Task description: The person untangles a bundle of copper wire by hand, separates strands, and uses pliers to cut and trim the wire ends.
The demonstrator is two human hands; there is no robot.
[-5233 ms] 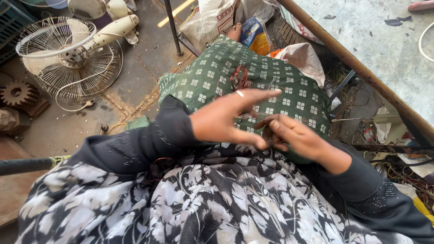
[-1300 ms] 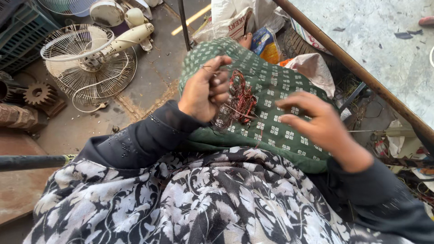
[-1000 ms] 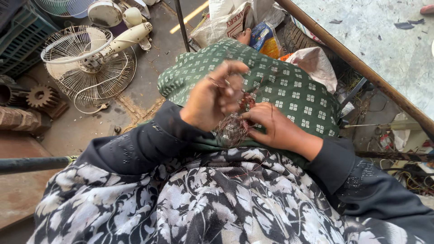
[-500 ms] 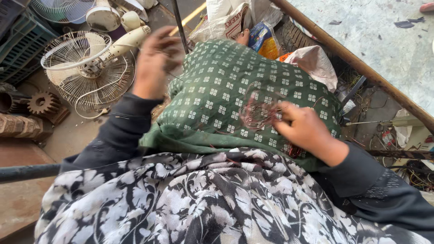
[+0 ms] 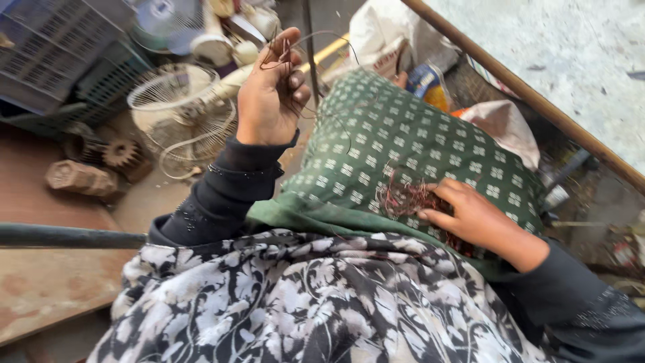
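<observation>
My left hand (image 5: 270, 97) is raised up and to the left, its fingers pinched on a few thin strands of copper wire (image 5: 316, 42) that loop away above the fingertips. My right hand (image 5: 474, 216) rests on my lap, pressing down a tangled reddish coil of copper wire (image 5: 405, 198) against the green patterned cloth (image 5: 396, 134) over my knee. Fine strands stretch between the coil and my raised hand. Both arms wear black sleeves, and a black and white floral cloth (image 5: 316, 302) covers my lap.
A white fan guard with its motor (image 5: 178, 111) lies on the floor at left, beside rusty gear wheels (image 5: 121, 153) and a dark plastic crate (image 5: 64, 47). A metal bar (image 5: 67, 236) crosses at lower left. Bags and a slanted pole (image 5: 537, 101) stand at right.
My left hand has lifted off the coil and swung up to the left, drawing wire strands out with it. My right hand has stayed on the coil on my knee.
</observation>
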